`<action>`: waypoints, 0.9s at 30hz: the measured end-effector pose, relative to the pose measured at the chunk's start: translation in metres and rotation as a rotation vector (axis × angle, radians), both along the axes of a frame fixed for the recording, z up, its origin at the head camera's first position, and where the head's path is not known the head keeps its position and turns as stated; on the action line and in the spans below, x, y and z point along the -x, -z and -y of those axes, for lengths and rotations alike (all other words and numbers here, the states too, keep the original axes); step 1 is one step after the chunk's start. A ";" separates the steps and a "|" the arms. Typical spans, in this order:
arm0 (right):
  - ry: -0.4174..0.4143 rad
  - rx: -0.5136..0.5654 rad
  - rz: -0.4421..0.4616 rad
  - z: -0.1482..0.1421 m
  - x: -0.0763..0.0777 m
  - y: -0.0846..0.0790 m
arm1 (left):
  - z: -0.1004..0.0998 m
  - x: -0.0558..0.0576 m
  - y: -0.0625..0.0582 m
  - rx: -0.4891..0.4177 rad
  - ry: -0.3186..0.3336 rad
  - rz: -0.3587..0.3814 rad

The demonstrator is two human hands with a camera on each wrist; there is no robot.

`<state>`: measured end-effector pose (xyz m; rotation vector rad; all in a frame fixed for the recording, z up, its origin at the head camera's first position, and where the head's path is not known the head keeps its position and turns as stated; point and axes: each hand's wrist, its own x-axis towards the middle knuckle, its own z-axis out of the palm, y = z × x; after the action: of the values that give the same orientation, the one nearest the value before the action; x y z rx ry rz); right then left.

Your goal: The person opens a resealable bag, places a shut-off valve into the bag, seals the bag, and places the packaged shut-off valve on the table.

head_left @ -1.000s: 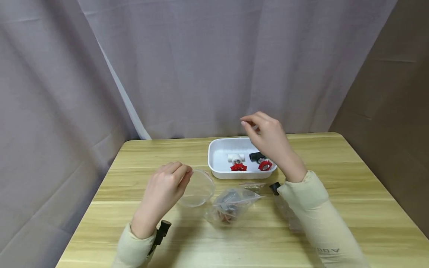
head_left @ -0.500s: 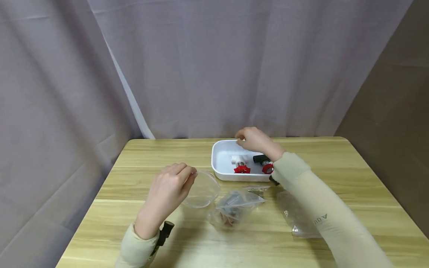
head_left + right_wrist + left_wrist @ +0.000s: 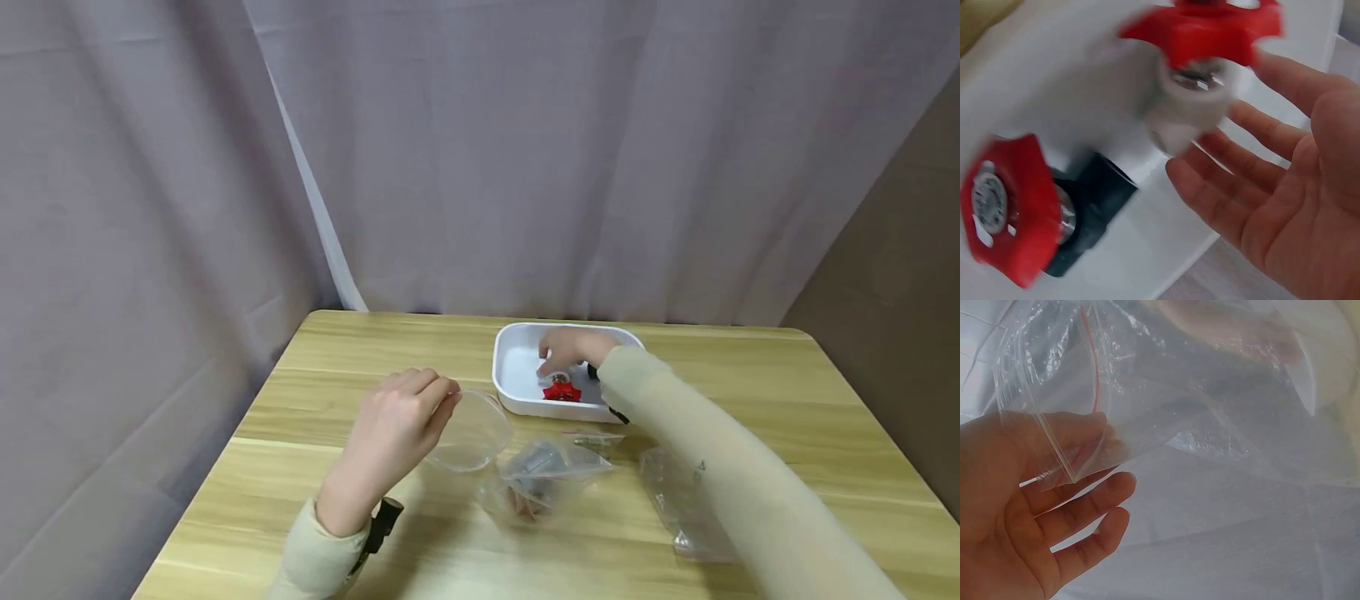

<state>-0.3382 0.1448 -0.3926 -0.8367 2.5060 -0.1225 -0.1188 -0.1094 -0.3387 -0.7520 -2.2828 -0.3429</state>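
Note:
My left hand (image 3: 401, 425) pinches the edge of a clear zip bag (image 3: 474, 433) between thumb and forefinger; the bag hangs with its mouth spread. In the left wrist view the other fingers extend loosely below the zip strip. My right hand (image 3: 1285, 156) reaches into a white plastic tray (image 3: 504, 367). Its fingertips are at the white body of a pipe valve (image 3: 1188, 106) with a red handwheel, thumb near the wheel and fingers spread loosely beside the body. A second, black-bodied valve (image 3: 1088, 206) with a red handwheel lies beside it, mostly hidden by my wrist in the head view.
In front of the tray lie a clear zip bag (image 3: 540, 479) of grey and reddish-brown parts and a small bag (image 3: 592, 442) of small brass-coloured pieces. Another clear bag (image 3: 686, 508) lies under the right forearm. A grey curtain (image 3: 480, 167) stands behind the wooden table (image 3: 322, 400).
My right hand has come down from above the tray's back edge into it, to the white valve. The left hand keeps holding the bag. The head view has shifted slightly.

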 end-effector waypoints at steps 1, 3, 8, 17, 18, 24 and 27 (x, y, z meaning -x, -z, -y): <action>0.006 -0.004 0.018 0.000 -0.001 0.005 | 0.000 -0.001 0.001 0.000 0.000 0.003; 0.018 0.004 0.040 0.002 -0.002 0.013 | 0.000 -0.002 0.002 0.001 -0.002 0.008; 0.082 0.044 0.112 0.009 -0.005 0.019 | 0.004 -0.006 0.003 -0.001 -0.015 0.019; 0.087 0.075 0.062 0.008 -0.005 0.020 | 0.004 -0.005 0.004 0.001 -0.016 0.017; 0.085 0.090 0.031 0.006 -0.005 0.021 | 0.003 -0.005 0.004 0.001 -0.013 0.019; 0.101 0.151 -0.243 0.002 -0.002 0.018 | 0.000 -0.002 0.002 0.009 0.011 0.028; 0.105 0.159 -0.346 0.002 -0.003 0.012 | 0.001 0.000 0.002 0.012 0.015 0.026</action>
<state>-0.3353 0.1430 -0.4048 -0.8491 2.8971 -0.2320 -0.1193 -0.1102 -0.3408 -0.7747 -2.3063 -0.3482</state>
